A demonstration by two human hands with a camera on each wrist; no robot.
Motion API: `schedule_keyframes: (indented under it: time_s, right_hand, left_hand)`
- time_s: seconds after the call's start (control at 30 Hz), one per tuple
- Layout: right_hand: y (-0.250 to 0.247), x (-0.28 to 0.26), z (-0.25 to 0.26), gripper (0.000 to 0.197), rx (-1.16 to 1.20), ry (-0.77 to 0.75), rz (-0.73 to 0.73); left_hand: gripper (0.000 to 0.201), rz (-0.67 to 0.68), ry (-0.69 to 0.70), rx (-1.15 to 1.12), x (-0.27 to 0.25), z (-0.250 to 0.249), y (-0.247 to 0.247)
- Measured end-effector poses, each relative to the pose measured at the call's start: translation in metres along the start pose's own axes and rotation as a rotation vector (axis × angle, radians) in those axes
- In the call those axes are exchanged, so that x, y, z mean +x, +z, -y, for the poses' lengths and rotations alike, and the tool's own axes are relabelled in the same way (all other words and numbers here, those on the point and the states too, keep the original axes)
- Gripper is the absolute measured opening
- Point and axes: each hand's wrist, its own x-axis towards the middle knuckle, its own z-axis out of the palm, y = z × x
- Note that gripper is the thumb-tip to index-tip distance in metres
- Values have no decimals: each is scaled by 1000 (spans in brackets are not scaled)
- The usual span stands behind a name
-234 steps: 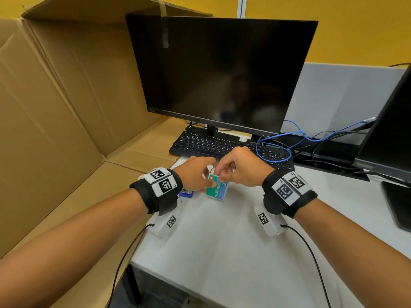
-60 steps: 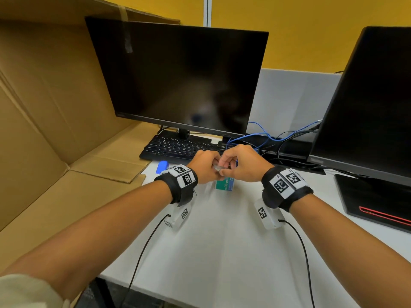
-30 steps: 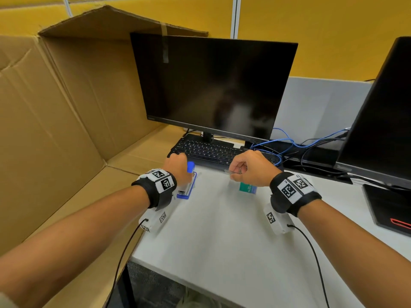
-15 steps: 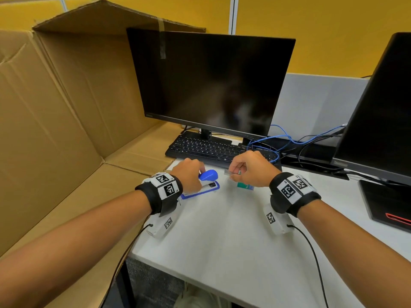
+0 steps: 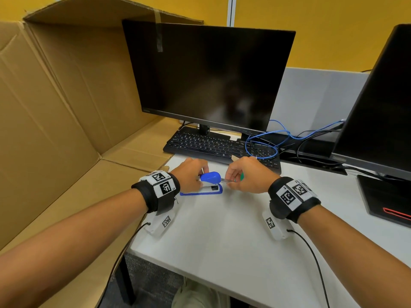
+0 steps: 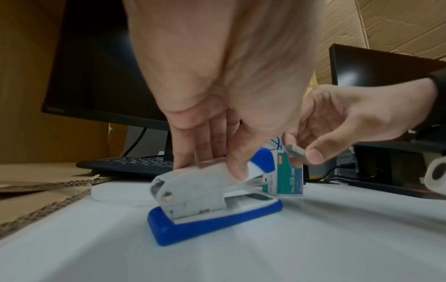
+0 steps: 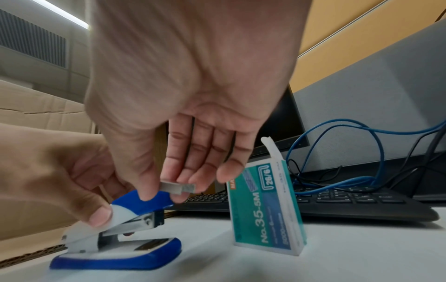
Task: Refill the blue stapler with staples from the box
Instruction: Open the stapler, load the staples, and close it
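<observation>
Stapler [image 6: 214, 202] sits on the desk [image 5: 222, 230], its top gripped by the left hand [image 5: 189, 177], apparently to steady and open it. Right hand [image 5: 244, 174] pinches 1 staple strip [image 7: 177, 187] just above its nose, ready for loading; box [image 7: 265, 206] stands beside.

Staple box [image 7: 265, 208], right of centre in the right wrist view: teal face reads "No.35-5M", a framed "26/6" near its top, orange strip with "MA" visible. Left wrist view, centre right, same box: "MAX" and "No.35-5M". Wristband tags [image 5: 165, 187] carry square black-and-white codes; monitor bezel logos too small to read.
</observation>
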Motion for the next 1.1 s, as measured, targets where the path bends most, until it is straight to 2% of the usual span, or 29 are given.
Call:
schedule_keyframes:
  time_s: [0.17, 0.4, 0.6, 0.77, 1.1]
  right_hand:
    - [13, -6, 0, 13, -9, -3, 151]
    - [20, -4, -2, 12, -24, 6, 175]
    - [17, -1, 2, 11, -96, 5, 216]
    - [16, 4, 5, 14, -196, 3, 245]
    - [9, 14, 17, 17, -301, 13, 296]
  left_hand:
    - [30, 37, 40, -20, 1, 1, 2]
    - [33, 40, 66, -34, 4, -1, 2]
    - [55, 38, 112, 49, 7, -7, 8]
    - [32, 3, 190, 92, 9, -11, 9]
    - [27, -71, 81, -138, -7, 8, -20]
